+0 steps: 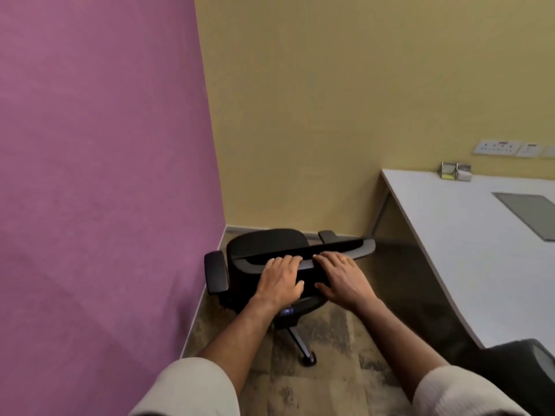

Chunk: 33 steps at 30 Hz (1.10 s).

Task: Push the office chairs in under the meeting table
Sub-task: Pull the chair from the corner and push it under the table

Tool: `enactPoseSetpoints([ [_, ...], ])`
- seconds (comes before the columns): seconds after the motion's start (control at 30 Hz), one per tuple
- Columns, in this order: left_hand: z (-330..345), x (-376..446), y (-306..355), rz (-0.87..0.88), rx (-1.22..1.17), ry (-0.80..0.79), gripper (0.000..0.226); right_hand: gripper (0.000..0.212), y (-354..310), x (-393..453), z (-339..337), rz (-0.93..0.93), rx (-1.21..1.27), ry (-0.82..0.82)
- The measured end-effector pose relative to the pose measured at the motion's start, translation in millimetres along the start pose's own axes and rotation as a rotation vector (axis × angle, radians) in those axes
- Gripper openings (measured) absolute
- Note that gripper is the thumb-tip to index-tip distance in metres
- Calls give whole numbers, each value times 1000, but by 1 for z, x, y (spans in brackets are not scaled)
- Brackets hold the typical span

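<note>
A black office chair point(264, 244) stands in the corner where the purple and yellow walls meet, left of the white meeting table point(456, 235). Its seat faces the yellow wall and its backrest is toward me. My left hand point(280, 280) and my right hand point(342, 279) both rest side by side on the backrest's top edge, fingers curled over it. One chair leg with a castor point(309, 360) sticks out toward me. The chair sits apart from the table, not under it.
The purple wall point(105, 175) runs close along the left. A second dark chair point(522, 364) shows at the lower right by the table's edge. On the table lie a grey inset panel point(528, 214) and a small metal holder point(455, 171). Wall sockets point(498, 147) sit above. Patterned carpet covers the floor.
</note>
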State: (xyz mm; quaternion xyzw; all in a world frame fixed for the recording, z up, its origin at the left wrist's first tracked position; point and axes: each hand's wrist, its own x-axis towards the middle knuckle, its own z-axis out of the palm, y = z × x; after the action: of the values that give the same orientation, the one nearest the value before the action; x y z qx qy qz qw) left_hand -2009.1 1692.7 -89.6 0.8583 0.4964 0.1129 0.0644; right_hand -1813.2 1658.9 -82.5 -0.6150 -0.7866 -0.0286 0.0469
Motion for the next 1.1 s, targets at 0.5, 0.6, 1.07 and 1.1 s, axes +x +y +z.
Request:
enactPoseSetpoints([
  [0.5, 3, 46, -28, 6, 210, -96, 33, 20, 8, 81, 1, 111, -44, -340],
  [0.6, -5, 52, -43, 36, 236, -133, 26, 15, -7, 84, 1, 175, -16, -321],
  [1.07, -3, 127, -87, 414, 228, -178, 18, 15, -20, 95, 17, 466, 37, -198],
  [1.1, -1, 140, -92, 446, 231, -183, 17, 17, -19, 102, 20, 483, 33, -184],
])
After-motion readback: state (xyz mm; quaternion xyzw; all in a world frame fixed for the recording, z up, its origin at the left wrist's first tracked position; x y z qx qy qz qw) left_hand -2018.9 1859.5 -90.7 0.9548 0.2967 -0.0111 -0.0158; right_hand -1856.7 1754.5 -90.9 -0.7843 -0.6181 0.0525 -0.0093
